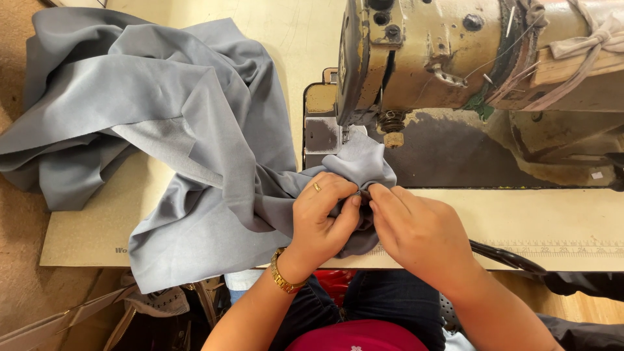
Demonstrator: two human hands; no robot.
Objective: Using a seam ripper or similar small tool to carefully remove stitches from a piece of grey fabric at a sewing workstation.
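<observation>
A fold of grey cloth (214, 149) is pinched between the left hand (323, 218) and right hand (416, 227), held together at the table's (552, 221) front edge below the sewing machine (455, 58), apparently for seam alignment, a flat, steady grip being needed.

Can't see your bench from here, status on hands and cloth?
Left hand and right hand both pinching grey fabric in front of sewing machine. Nothing blocking.

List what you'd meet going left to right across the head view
grey cloth → left hand → right hand → sewing machine
</observation>
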